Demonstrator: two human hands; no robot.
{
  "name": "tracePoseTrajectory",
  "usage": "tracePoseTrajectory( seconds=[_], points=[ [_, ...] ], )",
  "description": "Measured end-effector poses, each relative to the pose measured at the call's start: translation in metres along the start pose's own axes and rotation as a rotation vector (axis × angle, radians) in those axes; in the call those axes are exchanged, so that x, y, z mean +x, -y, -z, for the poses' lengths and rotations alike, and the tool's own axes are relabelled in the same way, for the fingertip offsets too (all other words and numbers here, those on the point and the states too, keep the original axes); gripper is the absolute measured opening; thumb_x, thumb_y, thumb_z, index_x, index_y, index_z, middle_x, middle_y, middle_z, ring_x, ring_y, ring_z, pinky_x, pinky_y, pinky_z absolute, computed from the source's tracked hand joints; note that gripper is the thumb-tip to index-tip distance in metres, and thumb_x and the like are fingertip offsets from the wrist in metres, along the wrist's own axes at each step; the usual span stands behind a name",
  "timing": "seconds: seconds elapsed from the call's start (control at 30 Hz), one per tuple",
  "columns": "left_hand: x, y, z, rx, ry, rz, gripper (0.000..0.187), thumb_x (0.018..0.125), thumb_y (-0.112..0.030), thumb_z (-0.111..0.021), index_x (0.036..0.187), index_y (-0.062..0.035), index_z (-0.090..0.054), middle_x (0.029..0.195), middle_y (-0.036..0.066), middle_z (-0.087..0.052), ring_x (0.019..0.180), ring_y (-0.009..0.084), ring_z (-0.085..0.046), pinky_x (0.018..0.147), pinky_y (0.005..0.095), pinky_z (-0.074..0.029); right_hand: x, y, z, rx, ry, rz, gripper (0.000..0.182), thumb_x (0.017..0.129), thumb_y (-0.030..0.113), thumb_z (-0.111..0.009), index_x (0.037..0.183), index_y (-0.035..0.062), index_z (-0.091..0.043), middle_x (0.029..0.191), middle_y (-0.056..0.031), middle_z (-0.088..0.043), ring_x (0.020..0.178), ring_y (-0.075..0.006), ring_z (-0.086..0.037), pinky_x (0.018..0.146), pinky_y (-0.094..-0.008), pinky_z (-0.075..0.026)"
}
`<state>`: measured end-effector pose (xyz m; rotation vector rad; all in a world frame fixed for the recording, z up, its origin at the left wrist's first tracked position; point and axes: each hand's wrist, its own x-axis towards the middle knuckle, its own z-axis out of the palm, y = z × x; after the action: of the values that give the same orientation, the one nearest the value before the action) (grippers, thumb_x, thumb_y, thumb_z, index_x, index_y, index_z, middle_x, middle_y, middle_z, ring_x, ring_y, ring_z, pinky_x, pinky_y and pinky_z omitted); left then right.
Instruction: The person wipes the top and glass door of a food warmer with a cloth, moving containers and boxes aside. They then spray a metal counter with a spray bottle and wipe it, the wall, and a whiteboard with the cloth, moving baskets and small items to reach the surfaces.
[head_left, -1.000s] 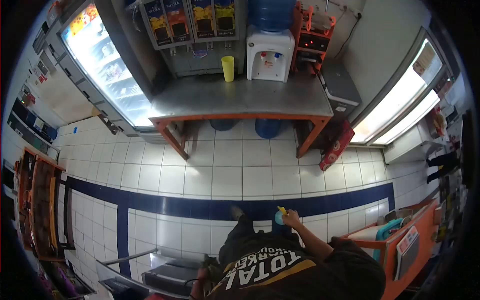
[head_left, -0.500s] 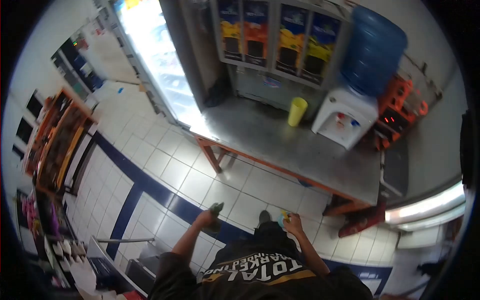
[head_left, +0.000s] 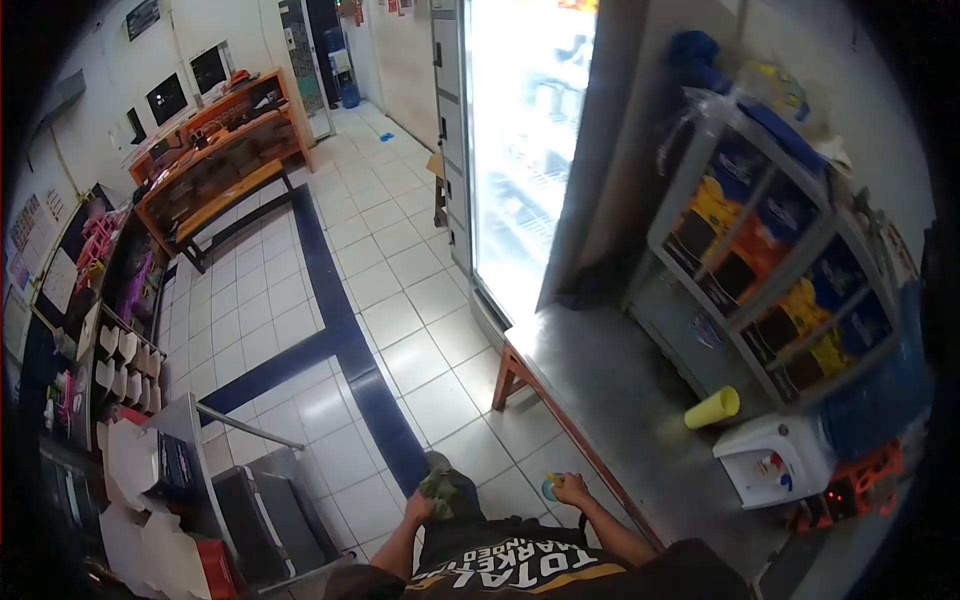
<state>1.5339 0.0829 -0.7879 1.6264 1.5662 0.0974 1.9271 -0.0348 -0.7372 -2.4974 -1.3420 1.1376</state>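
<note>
At the bottom centre of the head view, my left hand (head_left: 417, 510) is closed round a crumpled green cloth (head_left: 446, 495), which hangs in front of my leg. My right hand (head_left: 572, 490) grips a small item with blue and yellow parts (head_left: 549, 486); it is too small to name. That hand is near the front edge of the metal-topped table (head_left: 600, 400). A yellow cup (head_left: 712, 408) stands on this table, beside a white water dispenser (head_left: 770, 465).
A lit glass-door fridge (head_left: 525, 150) stands ahead, next to grey lockers (head_left: 450, 150). Drink dispensers (head_left: 770, 260) sit on the table. An orange shelf unit (head_left: 220, 130) and bench lie far left. A grey chair (head_left: 270, 525) is close at left. White tiles (head_left: 400, 320) cover the floor.
My view has turned left, so the fridge, table and dispensers have shifted right in it. My left hand with the cloth is lower. Both hands keep their hold.
</note>
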Motion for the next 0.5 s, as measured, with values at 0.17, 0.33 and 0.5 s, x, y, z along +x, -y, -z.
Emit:
tracePoseTrajectory(
  seconds=[0.17, 0.33, 0.5],
  points=[
    [0.003, 0.064, 0.037, -0.5, -0.264, 0.434, 0.037, 0.082, -0.038, -0.063, 0.109, -0.0135, -0.065, 0.095, 0.015, -0.068, 0.084, 0.0312, -0.067, 0.075, 0.0452, -0.052, 0.06, 0.038, -0.019, 0.09, 0.022, -0.224, 0.049, 0.073, 0.033, -0.064, 0.11, -0.0001, -0.065, 0.112, -0.0246, -0.063, 0.105, -0.0373, -0.061, 0.089, -0.0434, -0.05],
    [0.047, 0.113, 0.089, -0.491, -0.093, 0.541, 0.039, 0.083, -0.037, -0.064, 0.108, -0.0071, -0.066, 0.096, 0.015, -0.068, 0.085, 0.0289, -0.067, 0.074, 0.0433, -0.052, 0.093, 0.092, -0.011, 0.049, 0.372, -0.441, 0.037, 0.078, 0.032, -0.065, 0.102, 0.0049, -0.07, 0.1, -0.017, -0.068, 0.088, -0.0304, -0.069, 0.073, -0.0423, -0.056],
    [0.134, 0.13, 0.151, -0.505, 0.035, 0.465, 0.041, 0.084, -0.036, -0.064, 0.106, -0.0006, -0.067, 0.096, 0.016, -0.068, 0.086, 0.0266, -0.067, 0.073, 0.0413, -0.052, 0.128, 0.16, -0.017, 0.229, 0.319, -0.487, 0.036, 0.084, 0.026, -0.061, 0.112, 0.0034, -0.063, 0.086, -0.0154, -0.069, 0.077, -0.0294, -0.07, 0.065, -0.0391, -0.057]
  ],
)
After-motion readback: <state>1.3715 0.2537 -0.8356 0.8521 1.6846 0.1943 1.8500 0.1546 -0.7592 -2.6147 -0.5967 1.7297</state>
